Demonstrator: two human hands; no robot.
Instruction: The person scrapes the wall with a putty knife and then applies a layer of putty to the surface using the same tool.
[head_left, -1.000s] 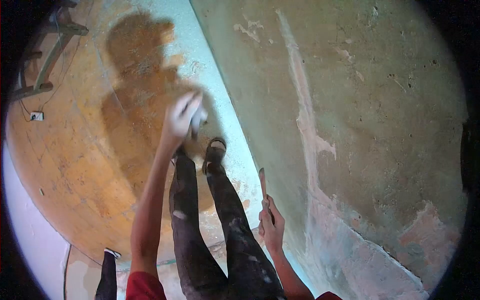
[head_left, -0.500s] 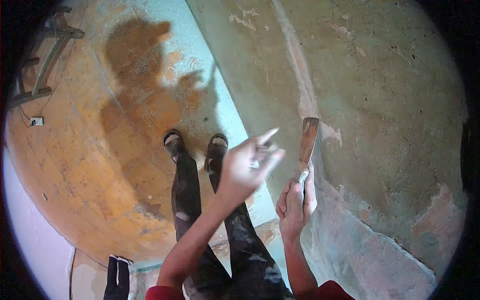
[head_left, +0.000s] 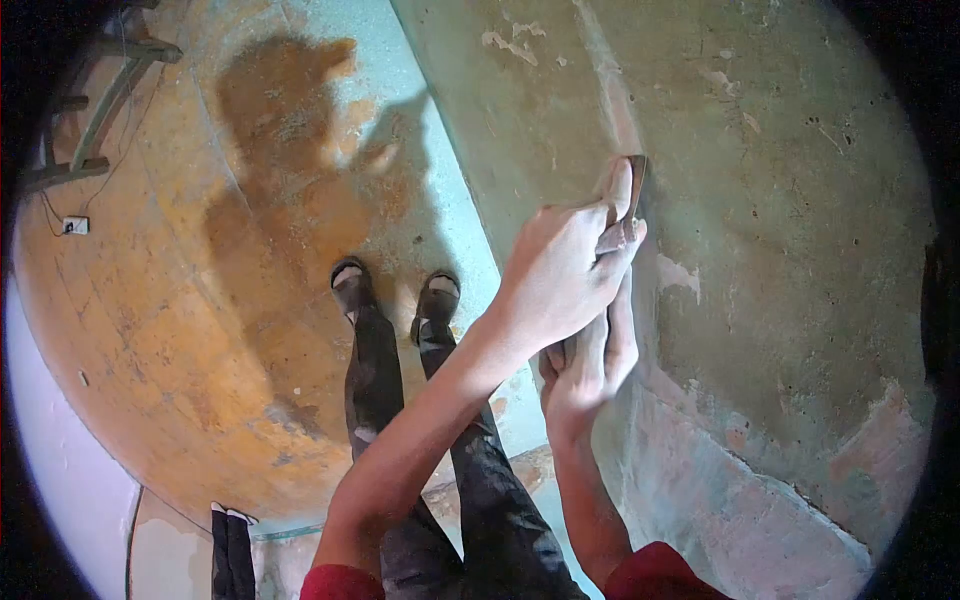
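My right hand (head_left: 585, 375) is closed around the handle of a putty knife (head_left: 638, 185), its blade pointing up along the wall. My left hand (head_left: 565, 265) reaches across in front of it, fingers closed about the blade, with the thumb or a finger near the tip. A greyish patch shows on one left finger; I cannot make out what it is. Most of the blade and the handle are hidden behind the hands. Just above the blade, a pale filled strip (head_left: 612, 85) runs up the greenish-brown wall (head_left: 780, 230).
Bare patches mark the wall's lower part, where a pinkish-grey area (head_left: 720, 500) has a raised edge. Stained floor (head_left: 290, 350) lies to the left, with a wooden stand (head_left: 110, 110) and a white socket box (head_left: 75, 225). Another person's dark-trousered legs (head_left: 232, 555) show at lower left.
My left hand has moved right and up from beside the putty knife onto its blade, its fingers closing there. My right hand still grips the putty knife.
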